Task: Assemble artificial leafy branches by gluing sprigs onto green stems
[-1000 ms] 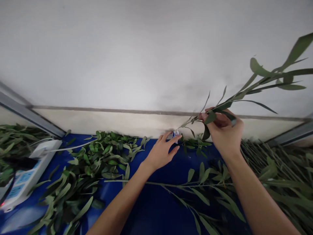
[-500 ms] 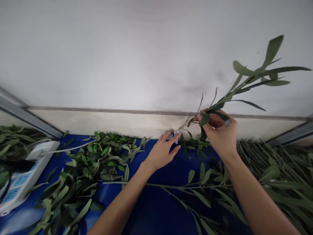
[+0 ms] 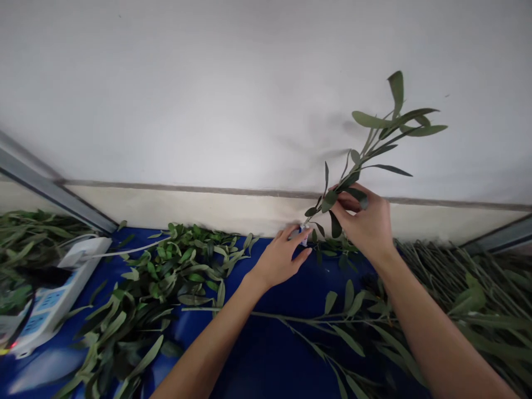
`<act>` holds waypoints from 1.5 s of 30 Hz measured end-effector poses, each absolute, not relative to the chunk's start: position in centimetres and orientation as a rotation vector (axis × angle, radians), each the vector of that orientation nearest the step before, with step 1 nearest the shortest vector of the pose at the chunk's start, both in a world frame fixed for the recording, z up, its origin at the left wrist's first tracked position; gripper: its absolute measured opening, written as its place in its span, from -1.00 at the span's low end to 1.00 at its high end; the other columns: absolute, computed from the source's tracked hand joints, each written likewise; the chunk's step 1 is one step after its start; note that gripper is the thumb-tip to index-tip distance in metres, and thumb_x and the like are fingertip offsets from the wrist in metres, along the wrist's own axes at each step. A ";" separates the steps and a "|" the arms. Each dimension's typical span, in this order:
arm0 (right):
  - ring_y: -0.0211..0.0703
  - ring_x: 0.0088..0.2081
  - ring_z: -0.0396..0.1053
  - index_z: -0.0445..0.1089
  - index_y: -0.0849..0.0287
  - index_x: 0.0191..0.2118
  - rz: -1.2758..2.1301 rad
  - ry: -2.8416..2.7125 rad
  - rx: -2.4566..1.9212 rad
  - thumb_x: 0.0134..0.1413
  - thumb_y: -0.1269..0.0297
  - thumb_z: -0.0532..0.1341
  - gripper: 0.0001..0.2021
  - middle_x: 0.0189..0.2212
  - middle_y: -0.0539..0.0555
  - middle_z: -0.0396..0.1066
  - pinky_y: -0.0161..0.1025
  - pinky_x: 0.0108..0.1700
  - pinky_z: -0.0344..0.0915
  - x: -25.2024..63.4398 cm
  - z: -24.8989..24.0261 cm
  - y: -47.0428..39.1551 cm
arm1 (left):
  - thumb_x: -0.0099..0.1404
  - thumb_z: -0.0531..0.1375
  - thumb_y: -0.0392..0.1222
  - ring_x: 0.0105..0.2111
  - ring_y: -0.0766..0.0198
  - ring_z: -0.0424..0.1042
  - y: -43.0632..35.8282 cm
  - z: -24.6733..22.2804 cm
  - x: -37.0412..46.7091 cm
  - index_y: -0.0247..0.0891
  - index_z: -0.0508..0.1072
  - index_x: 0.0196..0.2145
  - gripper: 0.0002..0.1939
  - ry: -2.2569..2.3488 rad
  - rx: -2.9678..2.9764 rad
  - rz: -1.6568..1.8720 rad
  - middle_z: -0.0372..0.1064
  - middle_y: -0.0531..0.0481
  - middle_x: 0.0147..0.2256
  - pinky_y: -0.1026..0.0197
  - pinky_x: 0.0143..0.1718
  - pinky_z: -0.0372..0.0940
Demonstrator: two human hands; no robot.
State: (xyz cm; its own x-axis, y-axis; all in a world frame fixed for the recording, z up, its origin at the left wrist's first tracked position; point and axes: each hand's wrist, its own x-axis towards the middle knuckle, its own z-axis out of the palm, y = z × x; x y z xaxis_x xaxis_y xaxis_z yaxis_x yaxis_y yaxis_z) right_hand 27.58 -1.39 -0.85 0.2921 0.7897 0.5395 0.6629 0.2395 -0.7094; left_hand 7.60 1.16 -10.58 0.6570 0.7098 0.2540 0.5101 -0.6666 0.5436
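My right hand (image 3: 366,221) pinches a leafy green sprig (image 3: 374,138), which slants up to the right in front of the wall. The sprig's lower end meets a small white and blue object (image 3: 305,235) close to the wall's base. Around that object my left hand (image 3: 280,257) has its fingers, the index finger lying over it and the thumb a little apart. What the object is cannot be made out. A long leafy branch (image 3: 307,318) lies on the blue surface (image 3: 266,354) below my hands.
Loose leaves (image 3: 174,266) are heaped at the left, beside a white power strip (image 3: 62,293) with a cable and a black plug. Many stems and leaves (image 3: 469,282) lie at the right. A pale wall (image 3: 208,111) stands behind, with metal posts at both sides.
My right hand has moved slightly left, and the sprig stands more upright, its top shifted left. My left hand stays at the small object. The view has shifted a little.
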 end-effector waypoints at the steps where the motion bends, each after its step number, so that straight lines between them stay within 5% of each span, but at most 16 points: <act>1: -0.05 -0.35 0.57 0.55 0.12 -0.24 0.136 -1.417 -1.464 0.13 0.26 0.32 -0.89 -0.45 0.05 0.56 -0.15 -0.21 0.52 27.5 -0.9 -1.4 | 0.54 0.10 -0.01 0.39 -0.10 0.14 1.2 -10.6 7.6 0.02 0.21 0.38 -0.49 0.955 2.445 0.629 0.13 -0.17 0.38 -0.20 0.34 0.23; 8: -0.06 -0.33 0.57 0.54 0.11 -0.13 0.116 -1.343 -1.394 0.14 0.23 0.35 -0.82 -0.39 0.04 0.58 -0.07 -0.14 0.56 27.7 -0.5 -2.1 | 0.53 0.12 -0.01 0.37 -0.12 0.17 1.0 -10.2 7.6 0.02 0.22 0.38 -0.48 0.978 2.423 0.585 0.13 -0.17 0.38 -0.24 0.31 0.26; 18: 0.08 -0.26 0.62 0.53 0.08 -0.26 0.144 -1.191 -1.298 0.05 0.14 0.43 -0.81 -0.33 0.10 0.61 -0.01 -0.19 0.60 28.6 -1.3 -1.4 | 0.53 0.11 0.00 0.37 -0.15 0.14 0.2 -9.3 7.1 0.09 0.23 0.38 -0.49 0.999 2.401 0.565 0.12 -0.17 0.37 -0.26 0.29 0.27; 25: 0.09 -0.31 0.62 0.57 0.18 -0.28 0.238 -0.977 -1.194 -0.08 0.17 0.52 -0.73 -0.38 0.10 0.60 0.05 -0.13 0.60 29.5 -1.4 -2.0 | 0.48 0.16 -0.15 0.09 -0.01 0.41 -1.8 -9.5 5.1 -0.19 0.51 -0.04 -0.82 1.012 2.403 0.548 0.39 -0.18 0.03 -0.15 0.23 0.32; 28: 0.11 -0.30 0.63 0.57 0.22 -0.31 0.243 -0.884 -1.133 -0.11 0.18 0.54 -0.73 -0.37 0.12 0.61 0.06 -0.14 0.61 29.6 -1.4 -2.0 | 0.47 0.18 -0.17 0.06 0.02 0.44 -2.3 -10.1 4.6 -0.19 0.51 -0.03 -0.81 0.999 2.401 0.498 0.44 -0.14 -0.01 -0.16 0.26 0.29; 34: 0.11 -0.30 0.62 0.59 0.13 -0.32 0.332 -0.894 -1.125 -0.16 0.13 0.56 -0.71 -0.36 0.09 0.63 0.06 -0.10 0.60 29.4 -2.7 -1.6 | 0.49 0.15 -0.13 0.30 -0.10 0.25 -2.0 -10.5 5.1 -0.03 0.29 0.34 -0.50 1.031 2.400 0.493 0.16 -0.19 0.33 -0.22 0.30 0.25; 40: 0.03 -0.36 0.60 0.59 0.10 -0.38 0.319 -0.908 -1.099 -0.17 0.20 0.56 -0.78 -0.34 0.07 0.63 -0.03 -0.18 0.60 29.5 -4.0 -1.3 | 0.50 0.14 -0.11 0.38 -0.18 0.11 -1.3 -9.9 6.8 -0.03 0.17 0.41 -0.43 1.045 2.418 0.498 -0.02 -0.22 0.41 -0.27 0.32 0.21; 45: 0.03 -0.33 0.60 0.61 0.10 -0.35 0.332 -0.933 -1.116 -0.17 0.19 0.56 -0.77 -0.39 0.05 0.61 -0.05 -0.18 0.59 29.7 -4.4 -1.2 | 0.51 0.10 -0.09 0.35 -0.20 0.18 -1.0 -9.7 7.8 -0.05 0.06 0.44 -0.38 1.055 2.451 0.497 -0.16 -0.22 0.47 -0.29 0.29 0.25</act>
